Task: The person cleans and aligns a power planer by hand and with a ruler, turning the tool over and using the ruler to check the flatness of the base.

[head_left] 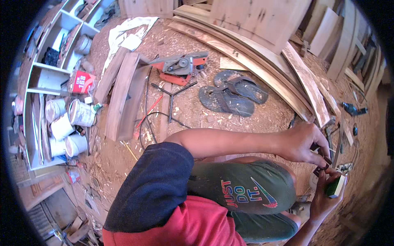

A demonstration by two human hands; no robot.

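My left hand (pixel 301 141) reaches across to the right side, its arm stretched over my knees. Its thumb and fingers pinch a small dark brown piece (pixel 323 166), partly hidden by the fingers, so I cannot tell its kind. Just below, my right hand (pixel 320 205) is closed around a small green and white box-shaped thing (pixel 335 187). The right fingertips meet the underside of the dark piece. A thin strip (pixel 340 141) rises beside both hands; I cannot tell whether either hand touches it.
Black sandals (pixel 232 96) and an orange and grey electric planer (pixel 177 67) lie on the shaving-strewn floor. Long boards (pixel 254 63) stretch along the far side. A drill (pixel 353 109) lies at the right. On the left stand a white shelf unit (pixel 49 80) and several white buckets (pixel 81 112).
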